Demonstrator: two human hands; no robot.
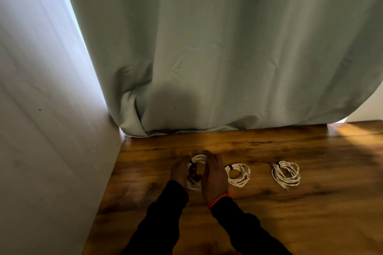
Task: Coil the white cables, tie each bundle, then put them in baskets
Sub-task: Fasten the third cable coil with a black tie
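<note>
Both hands, left (179, 172) and right (214, 174), gripped the 3rd coil (196, 163), seemingly tying it; basketing came next

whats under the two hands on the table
A coiled white cable lies on the wooden table, held between the left hand and right hand. Something dark sits at its centre, perhaps a tie. The hands cover the coil's sides.

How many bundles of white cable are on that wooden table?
3: one bundle held between the left hand and right hand, a middle bundle beside them, and a far-right bundle. None look hidden.
</note>
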